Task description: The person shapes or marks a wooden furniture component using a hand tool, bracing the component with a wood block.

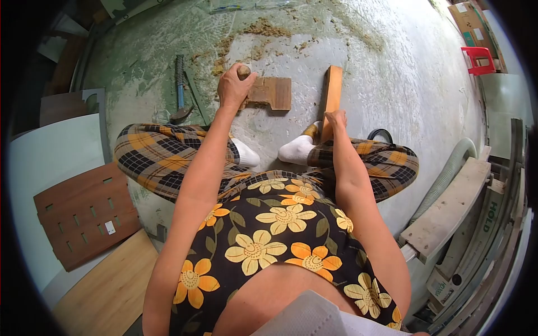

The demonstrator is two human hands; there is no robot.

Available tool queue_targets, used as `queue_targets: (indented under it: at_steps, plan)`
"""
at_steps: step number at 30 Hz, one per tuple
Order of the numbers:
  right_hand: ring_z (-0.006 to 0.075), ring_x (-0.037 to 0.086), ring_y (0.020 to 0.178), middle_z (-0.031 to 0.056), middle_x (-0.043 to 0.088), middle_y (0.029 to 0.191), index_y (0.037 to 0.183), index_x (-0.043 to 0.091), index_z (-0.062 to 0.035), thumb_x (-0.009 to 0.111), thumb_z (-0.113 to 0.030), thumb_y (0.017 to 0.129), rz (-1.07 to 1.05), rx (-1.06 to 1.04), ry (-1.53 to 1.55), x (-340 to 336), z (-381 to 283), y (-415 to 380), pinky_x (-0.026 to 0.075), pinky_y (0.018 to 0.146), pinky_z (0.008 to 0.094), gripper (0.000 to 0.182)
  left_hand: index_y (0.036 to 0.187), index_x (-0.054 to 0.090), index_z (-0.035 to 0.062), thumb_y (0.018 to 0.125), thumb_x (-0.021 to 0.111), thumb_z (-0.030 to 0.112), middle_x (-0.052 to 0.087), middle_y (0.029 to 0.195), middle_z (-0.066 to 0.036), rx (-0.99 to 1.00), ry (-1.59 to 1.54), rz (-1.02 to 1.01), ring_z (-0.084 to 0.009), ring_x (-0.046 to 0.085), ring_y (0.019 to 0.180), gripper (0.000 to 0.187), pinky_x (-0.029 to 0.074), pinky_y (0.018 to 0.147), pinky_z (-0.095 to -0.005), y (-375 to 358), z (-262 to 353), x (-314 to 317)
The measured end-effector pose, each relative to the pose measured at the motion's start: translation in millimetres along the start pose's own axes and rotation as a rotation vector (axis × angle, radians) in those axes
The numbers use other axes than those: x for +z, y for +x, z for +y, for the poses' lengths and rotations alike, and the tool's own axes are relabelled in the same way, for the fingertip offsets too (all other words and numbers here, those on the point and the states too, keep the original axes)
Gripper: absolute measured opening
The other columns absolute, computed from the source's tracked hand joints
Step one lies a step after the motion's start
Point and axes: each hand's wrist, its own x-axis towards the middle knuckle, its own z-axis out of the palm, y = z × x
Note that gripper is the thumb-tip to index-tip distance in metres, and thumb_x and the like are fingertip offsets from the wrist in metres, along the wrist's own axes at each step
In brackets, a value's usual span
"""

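My left hand [234,88] is closed round a tool with a rounded wooden handle [243,71]; its lower end is hidden by the hand. Right beside it, a brown wooden board [278,93] with a notched lower edge lies on the floor. My right hand [336,118] is wrapped round the near end of an orange-brown wooden bar [333,87], which points away from me next to my right foot. Farther left rests a hammer [180,89] with a blue shaft and a dark grip, its metal head toward me.
Wood shavings [263,28] are scattered on the concrete floor ahead. Brown slotted panel [84,215] and pale boards lie at left. On the right are a grey hose [443,179], a rough timber beam [448,210], long stacked profiles and a red stool [479,60]. A black ring [381,134] lies by my knee.
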Motion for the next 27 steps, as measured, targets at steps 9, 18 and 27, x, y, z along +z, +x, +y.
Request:
queue_targets:
  at_steps: [9,18,27]
  plan:
    - [0.0381,0.059,0.112,0.0224,0.058,0.122,0.127,0.043,-0.0014,0.070,-0.025,0.076,0.118,-0.037,0.017,20,-10,-10,0.048,0.094,0.0456,0.062,0.107,0.062,0.0058,0.077,0.077,0.033,0.067,0.086,-0.017,0.013,-0.083,0.029,-0.0306,0.065,0.079,0.043,0.051,0.070,-0.0396,-6,-34,-8]
    - [0.0268,0.069,0.086,0.0101,0.065,0.087,0.103,0.058,-0.0005,0.074,-0.031,0.073,-0.191,-0.356,1.003,13,-31,18,0.054,0.070,0.0398,0.045,0.102,0.062,0.0084,0.077,0.077,0.025,0.065,0.079,-0.012,0.012,-0.138,-0.002,-0.0252,0.063,0.071,0.034,0.050,0.067,-0.0372,-13,-35,-9]
    - [0.0227,0.069,0.068,0.0111,0.065,0.085,0.109,0.050,-0.0009,0.071,-0.023,0.079,-0.379,-0.621,1.287,-72,-63,-106,0.056,0.055,0.0318,0.043,0.103,0.061,0.0073,0.080,0.075,0.024,0.068,0.088,-0.014,0.085,-0.175,0.078,-0.0281,0.066,0.081,0.032,0.052,0.073,-0.0386,-12,-33,-1]
